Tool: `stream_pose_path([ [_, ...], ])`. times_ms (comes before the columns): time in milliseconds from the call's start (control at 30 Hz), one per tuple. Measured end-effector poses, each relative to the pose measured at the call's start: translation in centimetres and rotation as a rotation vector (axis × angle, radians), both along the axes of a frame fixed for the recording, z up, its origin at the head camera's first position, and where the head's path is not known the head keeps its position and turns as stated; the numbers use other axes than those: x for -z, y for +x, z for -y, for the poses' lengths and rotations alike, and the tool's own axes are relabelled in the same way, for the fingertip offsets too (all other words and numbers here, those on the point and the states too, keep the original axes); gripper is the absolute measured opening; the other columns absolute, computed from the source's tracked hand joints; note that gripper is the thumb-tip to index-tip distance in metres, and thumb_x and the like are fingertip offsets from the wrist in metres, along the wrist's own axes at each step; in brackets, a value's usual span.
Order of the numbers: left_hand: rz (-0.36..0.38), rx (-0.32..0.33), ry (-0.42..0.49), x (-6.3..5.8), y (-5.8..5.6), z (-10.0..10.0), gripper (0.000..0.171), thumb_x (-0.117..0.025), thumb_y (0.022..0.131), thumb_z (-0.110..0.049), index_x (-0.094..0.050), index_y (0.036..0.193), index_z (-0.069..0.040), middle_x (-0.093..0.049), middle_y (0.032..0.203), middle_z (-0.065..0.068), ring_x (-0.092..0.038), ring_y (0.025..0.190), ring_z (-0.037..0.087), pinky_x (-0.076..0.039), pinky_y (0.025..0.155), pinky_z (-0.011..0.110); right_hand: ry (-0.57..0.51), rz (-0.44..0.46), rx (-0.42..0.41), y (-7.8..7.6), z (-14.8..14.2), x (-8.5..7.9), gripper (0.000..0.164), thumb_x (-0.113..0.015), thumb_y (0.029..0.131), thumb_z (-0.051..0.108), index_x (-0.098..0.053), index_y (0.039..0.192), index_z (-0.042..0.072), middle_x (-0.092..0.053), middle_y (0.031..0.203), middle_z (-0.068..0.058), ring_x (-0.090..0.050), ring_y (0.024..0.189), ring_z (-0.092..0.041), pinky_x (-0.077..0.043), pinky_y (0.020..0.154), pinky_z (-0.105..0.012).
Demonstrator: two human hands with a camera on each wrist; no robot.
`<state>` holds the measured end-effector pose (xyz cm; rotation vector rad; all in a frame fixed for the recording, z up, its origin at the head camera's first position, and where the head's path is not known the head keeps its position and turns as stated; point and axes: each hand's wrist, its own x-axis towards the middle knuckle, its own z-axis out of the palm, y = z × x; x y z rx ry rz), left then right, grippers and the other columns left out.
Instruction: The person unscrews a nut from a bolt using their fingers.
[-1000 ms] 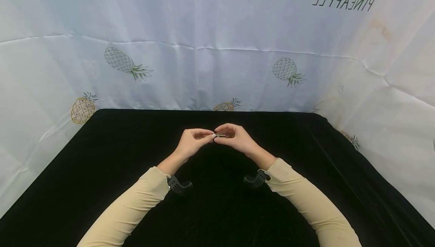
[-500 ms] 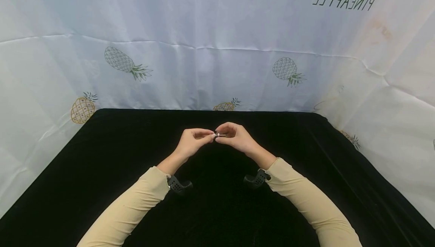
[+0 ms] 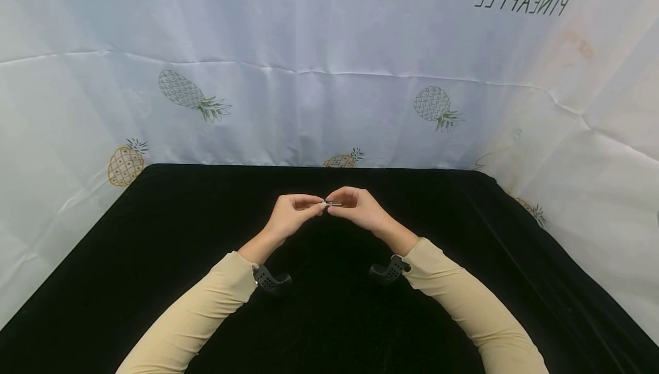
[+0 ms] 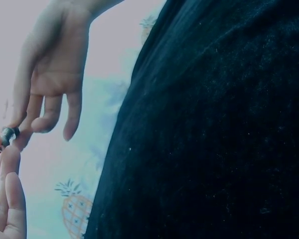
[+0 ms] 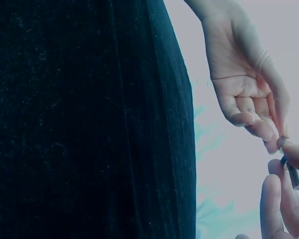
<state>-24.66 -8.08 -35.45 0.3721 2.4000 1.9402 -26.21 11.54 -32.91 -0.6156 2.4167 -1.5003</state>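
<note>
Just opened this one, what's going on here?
A person's left hand pinches one end of a small threaded metal piece. The right hand has its fingertips around it, with the threaded end pointing toward that palm. Both are held above a black cloth. Whether the piece is being turned is unclear.

One threaded bolt point(image 5: 295, 178), one left hand point(image 3: 288, 215), one right hand point(image 3: 362, 212)
Two sleeves point(image 3: 203, 308), two wrist straps point(image 3: 266, 278), one black cloth point(image 3: 329, 317), one curtain point(image 3: 329, 31).
</note>
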Motion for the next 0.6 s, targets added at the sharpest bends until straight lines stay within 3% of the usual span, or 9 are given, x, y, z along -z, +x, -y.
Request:
stream_pose_path([
  [167,-0.002,0.003,0.017,-0.05,0.06,0.02,0.026,-0.064,0.088,-0.018,-0.067,0.108,-0.001,-0.07,0.106,0.015,-0.068,0.089,0.013,-0.054,0.089,0.036,-0.007,0.021,0.01,-0.07,-0.02,0.07,0.033,-0.061,0.091,0.023,-0.057,0.12,0.009,-0.061,0.119,-0.014,-0.059,0.108,-0.027,-0.049,0.095,-0.041],
  [367,0.006,-0.008,-0.004,-0.05,0.0,-0.01,0.028,-0.065,0.088,-0.023,-0.068,0.108,-0.004,-0.069,0.108,0.013,-0.067,0.091,0.014,-0.054,0.088,0.036,0.055,0.088,0.043,-0.21,0.15,0.16,0.035,-0.05,0.096,0.033,-0.061,0.117,0.008,-0.068,0.108,-0.013,-0.062,0.103,-0.029,-0.043,0.101,-0.049],
  [600,0.013,0.002,0.013,-0.59,0.48,0.03,0.027,-0.064,0.089,-0.016,-0.067,0.109,0.001,-0.069,0.107,0.016,-0.068,0.089,0.013,-0.054,0.088,0.033,0.014,0.004,0.015,0.0,-0.01,0.04,0.028,-0.061,0.091,0.021,-0.061,0.115,0.007,-0.062,0.117,-0.013,-0.06,0.106,-0.026,-0.05,0.093,-0.04],
])
